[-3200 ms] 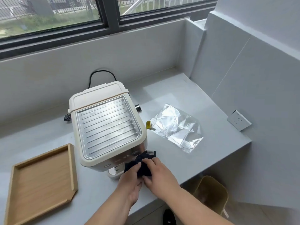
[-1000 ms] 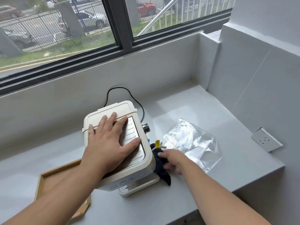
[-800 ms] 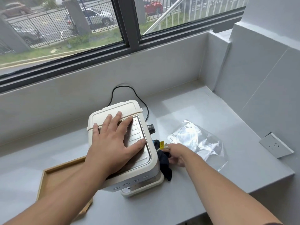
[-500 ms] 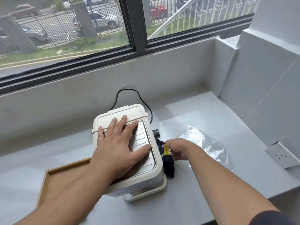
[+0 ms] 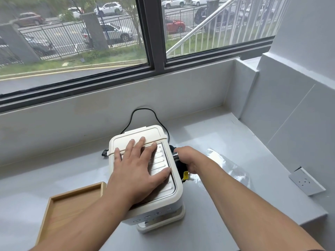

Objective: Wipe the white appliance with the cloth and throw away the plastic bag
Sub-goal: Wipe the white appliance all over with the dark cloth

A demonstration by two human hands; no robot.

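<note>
The white appliance (image 5: 137,134) stands on the grey counter (image 5: 208,134), with a ribbed metal top plate. My left hand (image 5: 139,167) lies flat on that plate, fingers spread. My right hand (image 5: 188,160) presses a dark cloth (image 5: 181,168) with a yellow tag against the appliance's right side, beside a chrome knob. Right of my forearm the clear plastic bag (image 5: 233,171) lies flat on the counter, partly hidden by the arm.
A wooden tray (image 5: 72,201) sits at the front left. A black power cord (image 5: 145,113) loops behind the appliance to the wall. A wall socket (image 5: 306,181) is on the right wall. The counter's front right edge (image 5: 308,220) drops off.
My right hand has slid the cloth back along the appliance's right side, toward the knob. My left hand has stayed flat on the top plate. The view has tilted up toward the window.
</note>
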